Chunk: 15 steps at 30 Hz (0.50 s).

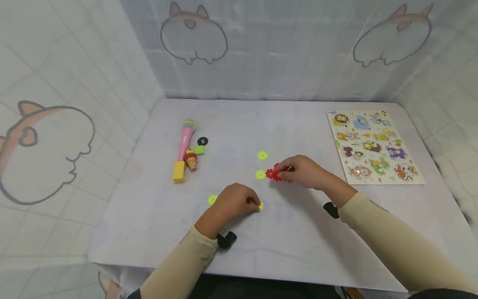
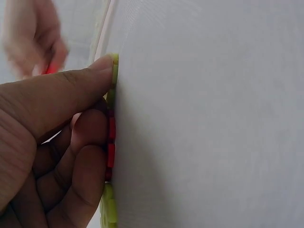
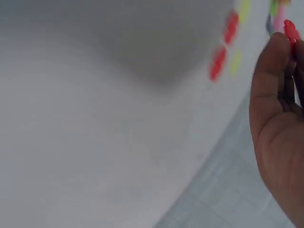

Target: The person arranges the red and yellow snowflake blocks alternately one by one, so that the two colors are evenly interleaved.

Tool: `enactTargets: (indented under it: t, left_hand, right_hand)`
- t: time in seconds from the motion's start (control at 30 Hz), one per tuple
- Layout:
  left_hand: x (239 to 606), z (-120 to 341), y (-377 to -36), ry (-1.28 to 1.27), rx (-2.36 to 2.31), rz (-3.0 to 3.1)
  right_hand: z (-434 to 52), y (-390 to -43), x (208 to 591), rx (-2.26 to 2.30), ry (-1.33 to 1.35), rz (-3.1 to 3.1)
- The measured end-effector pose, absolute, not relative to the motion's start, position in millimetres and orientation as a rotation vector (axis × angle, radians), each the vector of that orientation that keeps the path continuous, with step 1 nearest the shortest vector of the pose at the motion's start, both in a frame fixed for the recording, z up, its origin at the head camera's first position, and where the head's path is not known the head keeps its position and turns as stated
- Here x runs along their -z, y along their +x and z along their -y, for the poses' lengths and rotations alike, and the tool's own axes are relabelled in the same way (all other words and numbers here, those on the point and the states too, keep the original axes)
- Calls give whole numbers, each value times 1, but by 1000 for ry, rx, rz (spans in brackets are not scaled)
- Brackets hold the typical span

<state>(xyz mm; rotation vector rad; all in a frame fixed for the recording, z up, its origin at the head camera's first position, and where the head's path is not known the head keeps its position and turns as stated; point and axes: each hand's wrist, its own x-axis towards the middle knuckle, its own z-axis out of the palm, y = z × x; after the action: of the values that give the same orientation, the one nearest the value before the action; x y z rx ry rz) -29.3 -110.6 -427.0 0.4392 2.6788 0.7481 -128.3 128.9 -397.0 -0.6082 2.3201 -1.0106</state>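
Observation:
My left hand [image 1: 239,200] is low over the front middle of the table, thumb and fingertips pinching the edge of a yellow-green flower-shaped disc [image 1: 261,206]. In the left wrist view that yellow-green disc [image 2: 115,71] stands at the thumb tip, with a red disc [image 2: 111,142] beside the curled fingers. My right hand [image 1: 302,171] pinches a red flower-shaped disc [image 3: 290,31] above the table. Beneath it lie more red discs [image 1: 269,173], blurred in the right wrist view. Two yellow-green discs [image 1: 262,155] lie left of them, and another yellow-green disc [image 1: 212,199] lies left of my left hand.
At the left stand a pink toy microphone [image 1: 185,141], a yellow block [image 1: 179,172], a green block [image 1: 199,150], an ice-cream-cone toy [image 1: 191,160] and a black round chip [image 1: 203,141]. An animal puzzle board [image 1: 377,147] lies at the right. Printed curtains surround the table.

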Motion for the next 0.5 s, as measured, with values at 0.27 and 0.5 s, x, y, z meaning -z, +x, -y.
enactTargets:
  t: [0.27,0.5]
  left_hand:
    - [423,113,-29,423,-754,-2700]
    - [424,110,-28,504,-787,-2719]
  right_hand:
    - [-119,-76,423,904,-723,-2362]
    - [-103,-61,425,778,-831,-2533]
